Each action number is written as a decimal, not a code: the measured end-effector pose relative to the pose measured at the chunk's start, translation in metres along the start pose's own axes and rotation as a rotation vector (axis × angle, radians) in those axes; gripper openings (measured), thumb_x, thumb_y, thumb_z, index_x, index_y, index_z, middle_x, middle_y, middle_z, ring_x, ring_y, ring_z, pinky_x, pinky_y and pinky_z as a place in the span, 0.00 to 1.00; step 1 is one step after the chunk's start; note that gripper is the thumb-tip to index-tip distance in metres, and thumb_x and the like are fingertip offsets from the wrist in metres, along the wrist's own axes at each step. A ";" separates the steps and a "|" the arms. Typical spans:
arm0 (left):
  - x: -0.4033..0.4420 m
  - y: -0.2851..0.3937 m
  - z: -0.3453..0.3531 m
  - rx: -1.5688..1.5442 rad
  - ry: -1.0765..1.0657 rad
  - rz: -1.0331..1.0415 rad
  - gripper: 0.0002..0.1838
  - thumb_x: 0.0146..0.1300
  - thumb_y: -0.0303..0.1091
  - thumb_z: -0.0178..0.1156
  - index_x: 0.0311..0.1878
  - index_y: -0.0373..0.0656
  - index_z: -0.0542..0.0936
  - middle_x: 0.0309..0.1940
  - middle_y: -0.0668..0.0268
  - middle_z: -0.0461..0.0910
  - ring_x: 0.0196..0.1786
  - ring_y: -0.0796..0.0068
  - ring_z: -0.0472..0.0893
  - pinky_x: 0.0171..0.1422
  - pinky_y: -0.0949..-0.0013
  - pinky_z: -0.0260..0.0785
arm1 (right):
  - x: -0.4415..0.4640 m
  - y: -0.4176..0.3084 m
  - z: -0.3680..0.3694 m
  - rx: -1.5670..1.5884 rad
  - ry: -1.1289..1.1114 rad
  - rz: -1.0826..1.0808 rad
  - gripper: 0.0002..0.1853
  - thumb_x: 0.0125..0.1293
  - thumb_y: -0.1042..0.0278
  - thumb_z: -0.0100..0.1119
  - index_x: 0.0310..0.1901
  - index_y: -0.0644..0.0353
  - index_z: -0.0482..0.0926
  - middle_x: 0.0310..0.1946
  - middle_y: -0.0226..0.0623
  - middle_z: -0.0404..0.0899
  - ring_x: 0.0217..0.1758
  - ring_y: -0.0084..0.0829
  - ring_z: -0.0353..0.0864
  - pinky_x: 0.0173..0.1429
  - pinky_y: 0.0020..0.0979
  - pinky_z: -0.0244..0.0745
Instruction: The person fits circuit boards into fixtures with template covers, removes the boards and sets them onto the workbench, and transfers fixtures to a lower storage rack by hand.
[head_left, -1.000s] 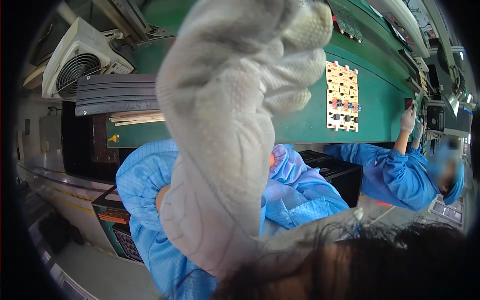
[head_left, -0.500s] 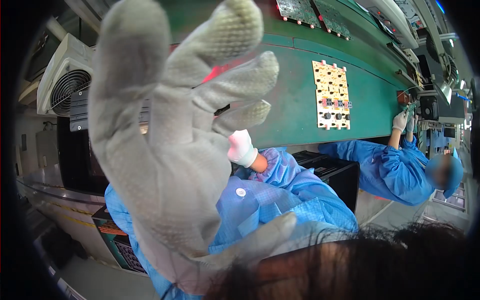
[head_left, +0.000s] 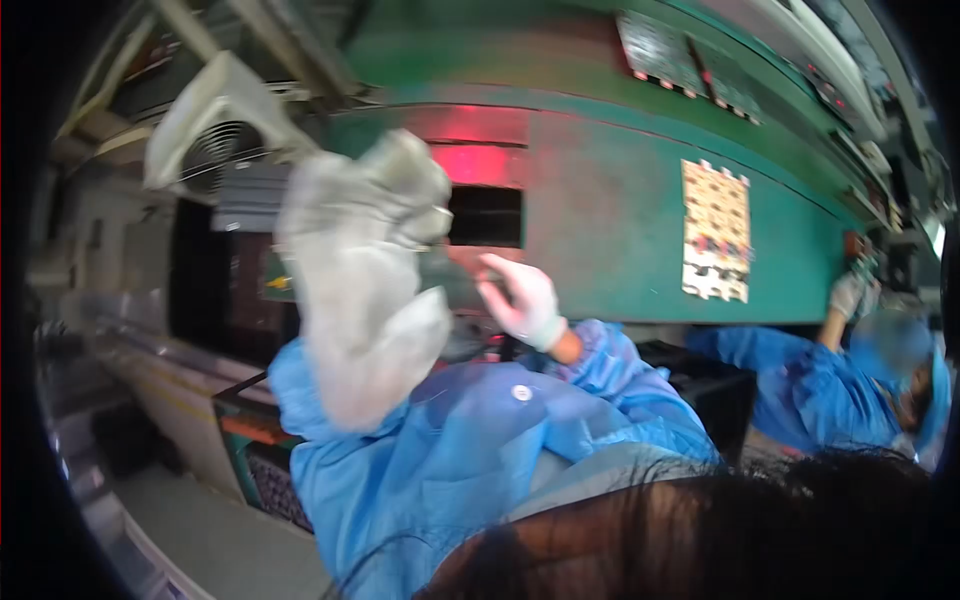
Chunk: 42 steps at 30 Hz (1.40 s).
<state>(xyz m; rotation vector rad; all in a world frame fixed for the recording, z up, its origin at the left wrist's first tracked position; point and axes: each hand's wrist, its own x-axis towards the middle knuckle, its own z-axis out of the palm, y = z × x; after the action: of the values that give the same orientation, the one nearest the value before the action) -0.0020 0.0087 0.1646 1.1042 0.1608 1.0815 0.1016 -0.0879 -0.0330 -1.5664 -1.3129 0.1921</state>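
My left hand (head_left: 365,220), in a pale grey glove, is raised at the left of the head view. Motion smears it; the fingers look bent, and whether they hold anything is hidden. To its right, my right hand (head_left: 522,300), in a white glove, has its thumb and fingers apart with nothing visible between them. It is nearest to the front of the green bench (head_left: 600,220), beside a dark, blurred area. Between and beyond the hands lie a black rectangular opening (head_left: 486,216) and a red-lit strip (head_left: 475,165). A cream circuit-board panel (head_left: 715,230) with black parts lies farther right.
Two dark circuit boards (head_left: 660,55) lie at the back of the bench. At the left stands a white fan housing (head_left: 222,125). A co-worker in a blue smock (head_left: 800,385) sits at the right, gloved hands (head_left: 853,295) over the bench. A black crate (head_left: 710,395) is below the bench edge.
My left hand has moved away from the camera, and its fingers are more bent. My right hand has gone from a fist to parted fingers. The whole view has shifted.
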 end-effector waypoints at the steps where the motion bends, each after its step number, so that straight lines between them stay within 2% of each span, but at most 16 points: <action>1: -0.008 -0.013 -0.015 0.114 -0.118 0.050 0.32 0.50 0.16 0.51 0.62 0.41 0.59 0.54 0.57 0.69 0.55 0.67 0.72 0.56 0.66 0.66 | 0.000 0.001 0.000 0.018 -0.010 0.002 0.18 0.55 0.70 0.61 0.49 0.61 0.75 0.31 0.41 0.80 0.32 0.42 0.79 0.36 0.37 0.73; 3: -0.028 -0.022 -0.048 0.281 -0.172 -0.178 0.29 0.53 0.15 0.51 0.60 0.38 0.61 0.54 0.58 0.69 0.58 0.68 0.71 0.61 0.65 0.63 | -0.003 0.003 -0.001 -0.012 -0.030 -0.002 0.18 0.55 0.73 0.61 0.49 0.61 0.75 0.35 0.41 0.81 0.37 0.42 0.81 0.43 0.35 0.75; 7: -0.062 -0.059 -0.091 0.720 -0.210 -0.381 0.21 0.58 0.24 0.56 0.56 0.36 0.68 0.49 0.57 0.75 0.53 0.66 0.76 0.59 0.65 0.68 | 0.002 -0.004 -0.003 -0.078 0.017 -0.066 0.19 0.55 0.71 0.61 0.50 0.61 0.75 0.33 0.39 0.80 0.35 0.41 0.80 0.40 0.37 0.74; 11: -0.064 -0.084 -0.088 1.066 -0.318 -0.085 0.18 0.54 0.25 0.59 0.50 0.36 0.73 0.47 0.55 0.77 0.50 0.61 0.77 0.55 0.64 0.69 | 0.000 -0.002 0.001 -0.052 0.029 -0.071 0.19 0.54 0.75 0.61 0.49 0.64 0.75 0.31 0.39 0.80 0.33 0.40 0.79 0.39 0.36 0.73; 14: -0.068 -0.114 -0.080 1.055 -0.247 0.072 0.20 0.54 0.27 0.60 0.52 0.37 0.73 0.46 0.54 0.77 0.50 0.56 0.77 0.56 0.62 0.69 | 0.000 0.000 0.000 -0.046 0.036 -0.071 0.18 0.54 0.74 0.59 0.48 0.64 0.75 0.31 0.41 0.79 0.33 0.42 0.79 0.39 0.38 0.73; 18: -0.065 -0.144 -0.074 0.965 -0.302 0.089 0.27 0.47 0.22 0.51 0.56 0.36 0.70 0.52 0.53 0.73 0.53 0.56 0.76 0.58 0.63 0.68 | 0.003 -0.008 -0.006 -0.007 0.000 0.007 0.14 0.56 0.71 0.54 0.45 0.64 0.77 0.32 0.47 0.79 0.34 0.47 0.78 0.39 0.39 0.73; 21: -0.063 -0.147 -0.075 0.999 -0.354 0.054 0.26 0.48 0.24 0.51 0.55 0.37 0.70 0.51 0.52 0.74 0.54 0.55 0.75 0.59 0.63 0.68 | -0.001 0.003 0.005 0.045 0.071 -0.004 0.14 0.55 0.69 0.53 0.43 0.62 0.77 0.28 0.47 0.77 0.30 0.48 0.77 0.35 0.40 0.71; 22: -0.063 -0.147 -0.077 0.997 -0.381 0.069 0.25 0.48 0.24 0.51 0.55 0.38 0.70 0.50 0.53 0.75 0.53 0.54 0.75 0.57 0.63 0.68 | 0.006 -0.011 -0.005 -0.034 -0.058 0.088 0.12 0.54 0.68 0.54 0.40 0.61 0.77 0.25 0.46 0.75 0.29 0.48 0.76 0.33 0.41 0.70; 23: -0.063 -0.146 -0.078 1.003 -0.409 0.017 0.24 0.49 0.24 0.51 0.53 0.39 0.72 0.47 0.54 0.76 0.49 0.54 0.76 0.56 0.63 0.69 | 0.003 -0.005 -0.003 -0.072 -0.027 -0.013 0.10 0.54 0.67 0.55 0.38 0.60 0.75 0.24 0.44 0.74 0.28 0.47 0.75 0.32 0.42 0.70; 26: -0.060 -0.145 -0.079 0.904 -0.431 -0.038 0.20 0.50 0.23 0.52 0.49 0.37 0.74 0.41 0.55 0.78 0.45 0.59 0.79 0.52 0.64 0.71 | 0.007 -0.008 -0.002 -0.188 -0.089 0.096 0.11 0.53 0.67 0.55 0.38 0.59 0.74 0.25 0.42 0.74 0.28 0.46 0.75 0.33 0.42 0.70; 27: -0.059 -0.143 -0.077 0.868 -0.498 -0.045 0.20 0.50 0.23 0.52 0.49 0.37 0.74 0.41 0.55 0.78 0.45 0.59 0.79 0.52 0.64 0.71 | 0.006 -0.004 -0.002 -0.135 -0.099 0.013 0.11 0.53 0.66 0.55 0.39 0.59 0.74 0.25 0.42 0.74 0.29 0.46 0.75 0.34 0.42 0.70; 30: -0.069 -0.160 -0.079 0.712 -0.300 -0.259 0.18 0.47 0.24 0.55 0.45 0.41 0.76 0.38 0.56 0.79 0.44 0.57 0.79 0.50 0.62 0.70 | -0.004 0.007 0.005 -0.134 -0.066 0.001 0.12 0.52 0.65 0.55 0.38 0.58 0.74 0.25 0.43 0.74 0.29 0.45 0.75 0.34 0.42 0.70; 33: -0.066 -0.153 -0.074 0.858 -0.332 -0.210 0.18 0.45 0.20 0.52 0.43 0.41 0.77 0.36 0.58 0.80 0.42 0.57 0.79 0.49 0.63 0.71 | 0.001 -0.002 -0.001 -0.145 -0.160 0.112 0.10 0.53 0.65 0.54 0.37 0.58 0.73 0.26 0.43 0.74 0.31 0.45 0.76 0.35 0.42 0.70; 35: -0.067 -0.158 -0.079 0.839 -0.363 -0.262 0.18 0.46 0.20 0.53 0.43 0.41 0.77 0.36 0.58 0.80 0.42 0.57 0.79 0.48 0.63 0.72 | -0.001 0.002 0.002 -0.100 -0.175 0.038 0.11 0.53 0.64 0.54 0.37 0.58 0.73 0.26 0.43 0.75 0.31 0.46 0.76 0.35 0.41 0.71; 37: -0.062 -0.150 -0.078 0.984 -0.436 0.068 0.19 0.50 0.20 0.53 0.49 0.35 0.76 0.40 0.56 0.80 0.43 0.68 0.80 0.47 0.69 0.73 | 0.002 -0.001 0.001 -0.120 -0.173 0.062 0.11 0.53 0.64 0.54 0.37 0.58 0.73 0.26 0.44 0.75 0.31 0.46 0.76 0.35 0.41 0.71; 42: -0.069 -0.167 -0.089 0.844 -0.320 -0.059 0.14 0.49 0.23 0.58 0.42 0.42 0.78 0.36 0.59 0.81 0.40 0.60 0.80 0.46 0.63 0.73 | 0.004 0.000 0.001 -0.127 -0.229 0.033 0.11 0.54 0.63 0.53 0.37 0.58 0.73 0.27 0.44 0.75 0.32 0.46 0.77 0.36 0.43 0.71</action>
<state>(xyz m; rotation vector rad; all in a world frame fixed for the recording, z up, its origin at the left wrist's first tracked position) 0.0149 0.0080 -0.0361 1.9959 0.4135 0.7673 0.1022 -0.0845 -0.0313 -1.7130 -1.5014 0.3229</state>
